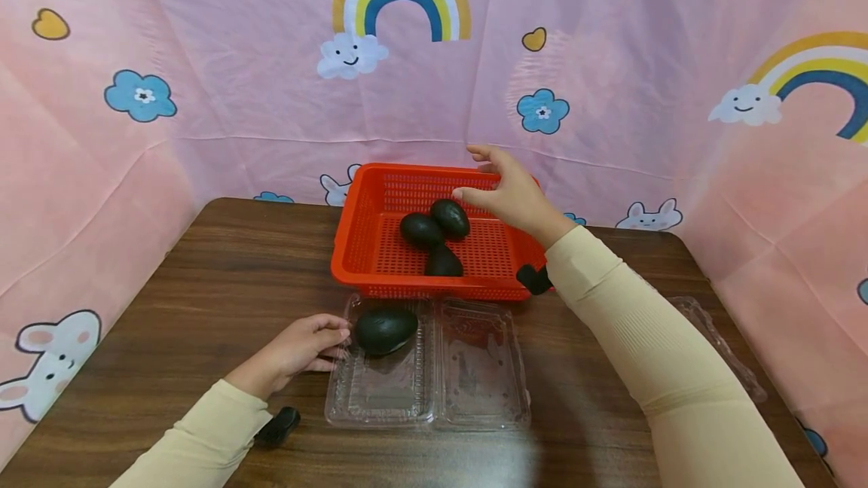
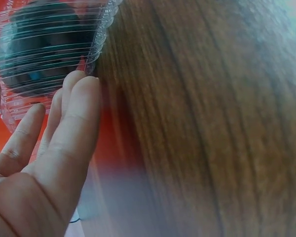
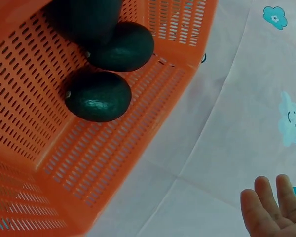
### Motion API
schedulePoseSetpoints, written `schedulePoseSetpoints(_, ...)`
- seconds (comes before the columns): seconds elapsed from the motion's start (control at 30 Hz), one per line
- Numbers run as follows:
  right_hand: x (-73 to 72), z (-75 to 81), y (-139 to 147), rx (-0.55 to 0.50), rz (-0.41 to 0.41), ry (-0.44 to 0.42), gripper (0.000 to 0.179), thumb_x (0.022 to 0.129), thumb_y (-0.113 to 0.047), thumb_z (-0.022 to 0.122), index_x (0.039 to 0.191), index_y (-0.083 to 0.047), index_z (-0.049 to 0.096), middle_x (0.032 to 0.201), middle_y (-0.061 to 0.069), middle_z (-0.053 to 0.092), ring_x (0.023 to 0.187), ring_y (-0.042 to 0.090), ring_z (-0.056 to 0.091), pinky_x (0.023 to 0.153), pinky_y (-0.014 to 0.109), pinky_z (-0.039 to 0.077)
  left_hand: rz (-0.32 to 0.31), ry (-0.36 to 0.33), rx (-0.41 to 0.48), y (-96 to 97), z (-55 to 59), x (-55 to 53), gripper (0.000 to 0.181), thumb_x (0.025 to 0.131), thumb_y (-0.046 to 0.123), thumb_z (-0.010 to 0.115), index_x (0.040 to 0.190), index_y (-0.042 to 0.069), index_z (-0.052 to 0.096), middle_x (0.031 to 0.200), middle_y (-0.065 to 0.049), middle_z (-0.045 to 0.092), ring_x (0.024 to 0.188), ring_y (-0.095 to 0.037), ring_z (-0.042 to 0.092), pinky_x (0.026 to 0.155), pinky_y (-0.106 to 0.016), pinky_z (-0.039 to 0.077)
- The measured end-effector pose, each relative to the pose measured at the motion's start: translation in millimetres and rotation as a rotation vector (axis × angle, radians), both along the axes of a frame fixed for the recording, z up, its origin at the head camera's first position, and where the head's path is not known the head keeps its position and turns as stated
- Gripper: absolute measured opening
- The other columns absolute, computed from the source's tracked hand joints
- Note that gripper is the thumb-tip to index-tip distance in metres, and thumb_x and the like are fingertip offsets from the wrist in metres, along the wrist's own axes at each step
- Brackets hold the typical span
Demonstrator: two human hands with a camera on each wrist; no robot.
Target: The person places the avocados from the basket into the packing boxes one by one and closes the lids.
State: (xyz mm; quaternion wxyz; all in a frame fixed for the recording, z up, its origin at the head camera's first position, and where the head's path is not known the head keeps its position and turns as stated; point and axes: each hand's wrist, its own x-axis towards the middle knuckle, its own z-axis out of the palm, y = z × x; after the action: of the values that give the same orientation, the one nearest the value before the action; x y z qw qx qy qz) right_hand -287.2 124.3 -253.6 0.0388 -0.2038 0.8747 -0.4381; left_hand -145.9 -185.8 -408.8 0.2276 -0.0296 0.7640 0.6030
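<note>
Two hands: one low at left, one raised at right — neither has a fruit in its grasp.
Left hand (image 1: 298, 349): fingers loosely extended at the container's left edge, wrapped round nothing; whether they press the wall or merely lie along it, I can't quite tell.
Clear container (image 1: 380, 401): just right of the left hand, tray half nearest those fingers, lid half (image 1: 478, 375) laid out flat on the side away from them.
Avocado in the tray (image 1: 385, 331): a single one, on its side, just beside the left fingertips.
Red basket (image 1: 380, 282): beyond the container as the left hand faces it, its far right part under the right hand.
Avocados in the basket: three, left of and below the right hand — one at left (image 1: 420, 231), one behind (image 1: 450, 219), one in front (image 1: 444, 262) partly hidden by the basket wall.
Progress: early, I'd judge; one fruit in the tray, three in the basket, lid not yet over.
Right hand (image 1: 511, 190): fingers spread, thumb well apart, nothing held.
Edges and room: tabletop (image 1: 136, 367) spreads left of the left hand; the printed cloth (image 1: 271, 96) rises close behind the basket, limiting the right hand's far side; another clear plastic piece (image 1: 712, 337) lies beyond the right forearm.
</note>
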Motion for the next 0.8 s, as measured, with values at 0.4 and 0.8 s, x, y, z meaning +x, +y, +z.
schedulePoseSetpoints(0.4, -14.8, -10.0, 2, 0.009, -0.036, -0.031, 0.074, 0.086, -0.035, 0.072, 0.149, -0.022, 0.036, 0.149, 0.002, 0.039, 0.135, 0.023, 0.037, 0.103, 0.05, 0.041, -0.008, 0.001, 0.0, 1.0, 0.1, 0.3, 0.042, 0.101, 0.015, 0.048, 0.13, -0.014, 0.044, 0.12, -0.026, 0.057, 0.096, -0.023, 0.063, 0.079, -0.04, 0.056)
schedulePoseSetpoints(0.8, -32.1, -23.8, -2, -0.02, -0.017, -0.019, 0.075, 0.086, -0.034, 0.073, 0.149, -0.02, 0.035, 0.149, 0.005, 0.039, 0.134, 0.024, 0.038, 0.104, 0.05, 0.041, -0.006, -0.001, 0.003, 0.1, 0.5, 0.7, 0.042, 0.101, 0.015, 0.048, 0.13, -0.015, 0.043, 0.12, -0.026, 0.056, 0.097, -0.024, 0.062, 0.079, -0.04, 0.056)
